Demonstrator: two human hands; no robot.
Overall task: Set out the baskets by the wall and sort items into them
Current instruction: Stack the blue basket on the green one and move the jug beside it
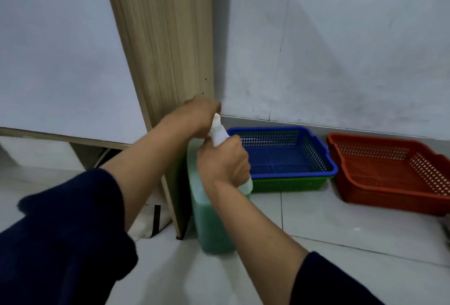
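At the far left, dark blue sleeves [68, 226] covered both forearms, pushed back from the wrists. A tall wood-grain panel [160, 44] stood upright against the pale wall [341, 37], its lower edge meeting the white tiled floor [328, 226]. A white bag with a black strap [151, 219] lay on the floor just left of the panel's foot.

The left hand [197, 117] was curled shut over the top of a small white bottle [219, 132], covering its cap. The right hand [224, 161] was wrapped closed round the bottle's body. The bottle's long axis ran tilted, top end pointing up and left toward the panel, lower end down and right. It was held in the air above a large translucent jug of green liquid [211, 219], which stood upright on the floor just beside the panel.

To the right, a blue basket [323, 156] of perforated plastic sat nested inside a green basket [287, 184], both rectangular, close to the wall. Just beside them lay a red basket [389, 197] of the same mesh pattern, tilted slightly. Bare tiles lay open in front of the baskets.
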